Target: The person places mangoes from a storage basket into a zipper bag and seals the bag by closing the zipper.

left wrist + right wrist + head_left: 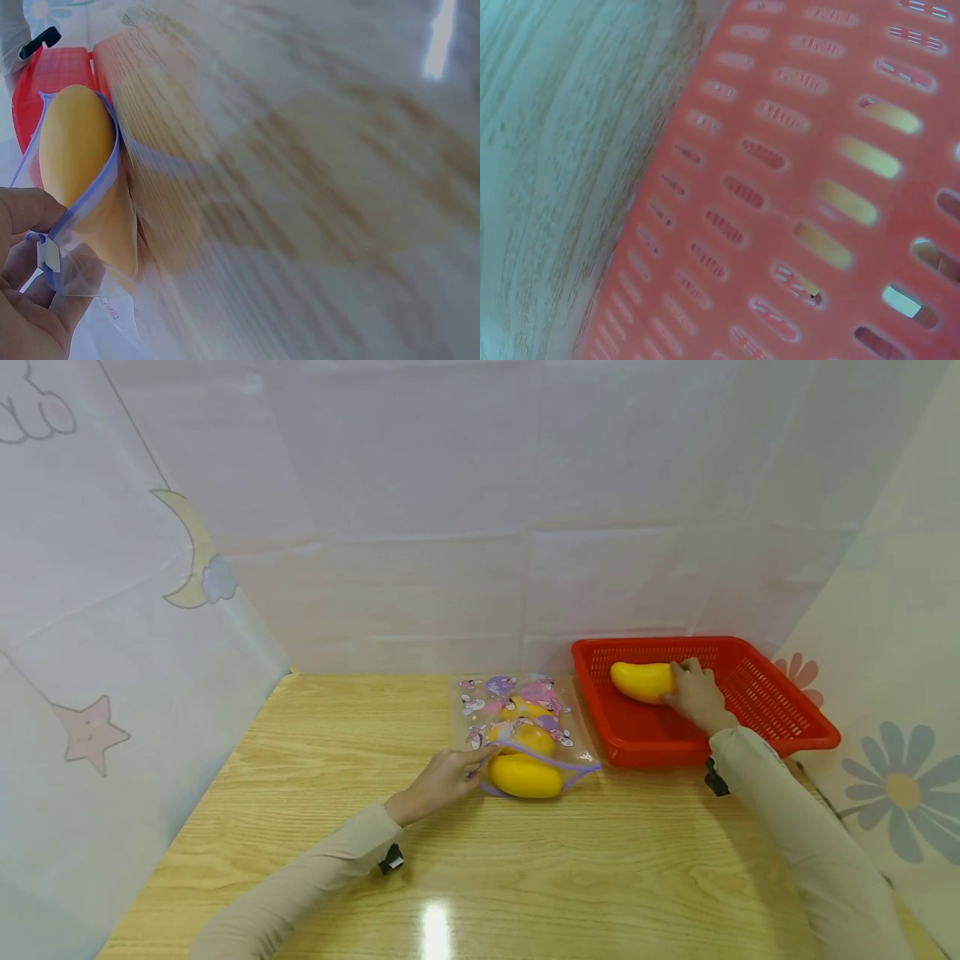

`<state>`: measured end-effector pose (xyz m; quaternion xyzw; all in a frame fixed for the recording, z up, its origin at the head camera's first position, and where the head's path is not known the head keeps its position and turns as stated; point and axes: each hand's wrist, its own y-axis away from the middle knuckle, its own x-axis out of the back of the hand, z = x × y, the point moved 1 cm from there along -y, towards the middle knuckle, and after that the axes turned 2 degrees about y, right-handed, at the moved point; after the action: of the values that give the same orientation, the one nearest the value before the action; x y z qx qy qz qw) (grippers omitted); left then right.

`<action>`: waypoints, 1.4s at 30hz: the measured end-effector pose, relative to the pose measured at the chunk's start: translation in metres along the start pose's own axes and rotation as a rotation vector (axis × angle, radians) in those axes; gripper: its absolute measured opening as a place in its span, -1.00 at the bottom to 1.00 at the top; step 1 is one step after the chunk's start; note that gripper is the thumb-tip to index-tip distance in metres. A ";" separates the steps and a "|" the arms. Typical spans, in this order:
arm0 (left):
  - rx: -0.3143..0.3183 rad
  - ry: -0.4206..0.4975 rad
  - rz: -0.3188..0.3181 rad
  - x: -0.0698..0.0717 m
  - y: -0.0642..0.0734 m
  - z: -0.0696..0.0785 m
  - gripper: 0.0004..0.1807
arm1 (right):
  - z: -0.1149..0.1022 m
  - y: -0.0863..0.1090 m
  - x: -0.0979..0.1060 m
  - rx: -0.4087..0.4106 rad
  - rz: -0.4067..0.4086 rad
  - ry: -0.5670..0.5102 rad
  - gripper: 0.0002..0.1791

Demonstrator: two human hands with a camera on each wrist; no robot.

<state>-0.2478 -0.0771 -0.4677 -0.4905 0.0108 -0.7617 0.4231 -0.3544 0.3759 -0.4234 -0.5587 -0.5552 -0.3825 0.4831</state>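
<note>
A clear zip bag (468,706) with pink and purple prints lies on the table, its purple-edged mouth toward me. Yellow mangoes show inside it, the nearest mango (525,776) right at the opening. My left hand (442,781) pinches the left corner of the bag's mouth, by the white zip slider (49,255) in the left wrist view. Inside the red basket (615,752), my right hand (697,695) grips the right end of another yellow mango (641,681). Through the basket's slots, the right wrist view shows only strips of yellow; the fingers are mostly hidden there.
The slotted basket stands at the back right of the wooden table (337,718), close beside the bag. A pale cloth backdrop (420,585) rises behind the table's far edge, and printed sheets flank both sides.
</note>
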 end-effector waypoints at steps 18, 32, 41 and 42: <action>-0.005 -0.011 -0.002 0.001 -0.001 0.002 -0.44 | 0.004 -0.002 0.002 -0.012 0.002 -0.066 -0.35; 0.012 -0.018 -0.013 0.000 -0.001 0.000 -0.44 | 0.003 -0.002 0.002 -0.017 -0.031 -0.020 -0.22; 0.011 -0.016 -0.015 -0.001 -0.001 -0.001 -0.44 | -0.001 0.001 0.006 -0.013 -0.078 -0.085 -0.24; 0.011 -0.016 -0.014 -0.001 -0.001 -0.001 -0.44 | -0.001 0.001 0.006 -0.012 -0.082 -0.085 -0.23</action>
<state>-0.2489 -0.0761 -0.4681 -0.4944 -0.0002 -0.7608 0.4204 -0.3528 0.3769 -0.4177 -0.5543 -0.5953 -0.3810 0.4396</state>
